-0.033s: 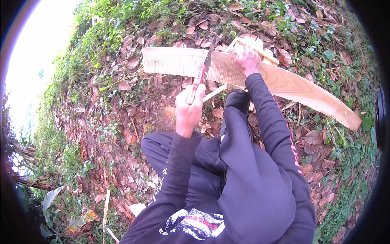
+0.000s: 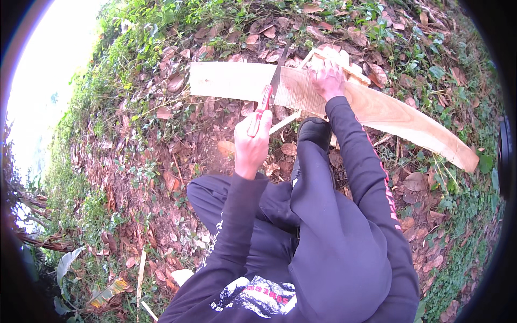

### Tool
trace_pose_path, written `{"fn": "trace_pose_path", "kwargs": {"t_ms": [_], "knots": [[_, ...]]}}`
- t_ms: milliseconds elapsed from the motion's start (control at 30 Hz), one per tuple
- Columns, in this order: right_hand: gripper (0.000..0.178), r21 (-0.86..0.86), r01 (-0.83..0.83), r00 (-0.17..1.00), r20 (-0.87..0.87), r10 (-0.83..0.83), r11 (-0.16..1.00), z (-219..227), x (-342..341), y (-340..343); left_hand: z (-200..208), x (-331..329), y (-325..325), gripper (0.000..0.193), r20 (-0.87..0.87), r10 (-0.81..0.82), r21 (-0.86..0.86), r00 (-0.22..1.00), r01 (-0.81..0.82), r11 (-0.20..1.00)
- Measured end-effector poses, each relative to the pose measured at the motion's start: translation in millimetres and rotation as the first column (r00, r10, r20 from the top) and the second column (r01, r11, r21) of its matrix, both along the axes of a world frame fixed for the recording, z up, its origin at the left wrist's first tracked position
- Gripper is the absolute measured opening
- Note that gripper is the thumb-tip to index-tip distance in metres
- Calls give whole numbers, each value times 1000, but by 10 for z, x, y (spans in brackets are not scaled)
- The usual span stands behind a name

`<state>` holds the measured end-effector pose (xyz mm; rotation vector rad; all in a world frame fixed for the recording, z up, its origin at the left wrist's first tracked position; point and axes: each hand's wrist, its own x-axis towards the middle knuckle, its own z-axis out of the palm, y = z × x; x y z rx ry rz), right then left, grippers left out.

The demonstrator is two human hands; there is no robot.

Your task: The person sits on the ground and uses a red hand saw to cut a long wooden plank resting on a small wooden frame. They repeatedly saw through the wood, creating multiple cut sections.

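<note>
My left hand [image 2: 252, 141] is closed around the red handle of a hand saw [image 2: 276, 78]. The saw's narrow, dark blade crosses a pale wooden plank [image 2: 404, 110] from the near edge past the far edge. How deep the blade sits in the wood cannot be made out. My right hand [image 2: 328, 81] grips the plank to the right of the blade, its fingers curled at the far edge beside a stack of small wood pieces [image 2: 355, 72]. My black shoe [image 2: 315, 132] is up against the plank's near edge, below that hand.
Brown dry leaves [image 2: 172, 183] and green plants [image 2: 124, 70] cover the ground around me. A thin wooden strip [image 2: 285, 122] slants out from under the plank. Another narrow strip [image 2: 141, 272] lies at the lower left. Branches [image 2: 46, 243] stick in from the left.
</note>
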<state>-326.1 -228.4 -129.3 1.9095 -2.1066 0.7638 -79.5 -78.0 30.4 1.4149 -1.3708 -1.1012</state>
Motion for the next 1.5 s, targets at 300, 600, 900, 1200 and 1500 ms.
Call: {"fn": "trace_pose_path", "kwargs": {"t_ms": [300, 600, 900, 1200, 1500], "knots": [[55, 230, 58, 979, 176, -100, 971, -311, 18, 317, -283, 16, -233, 24, 55, -28, 49, 998, 25, 998], [45, 204, 31, 982, 175, -68, 979, -279, 9, 301, -146, 60, -135, 24, -57, 12, 105, 998, -6, 994], [46, 172, 91, 983, 142, -116, 981, 285, -141, 199, 383, 74, -37, 22, -205, 35, 67, 978, -22, 998], [40, 216, 9, 983, 180, -49, 976, 433, 41, 533, 706, 176, 323, 14, -225, 91, 180, 970, -50, 982], [38, 204, -47, 966, 258, -8, 978, 55, 147, 703, 271, 207, 323, 26, -248, 72, 199, 966, -22, 980]]}}
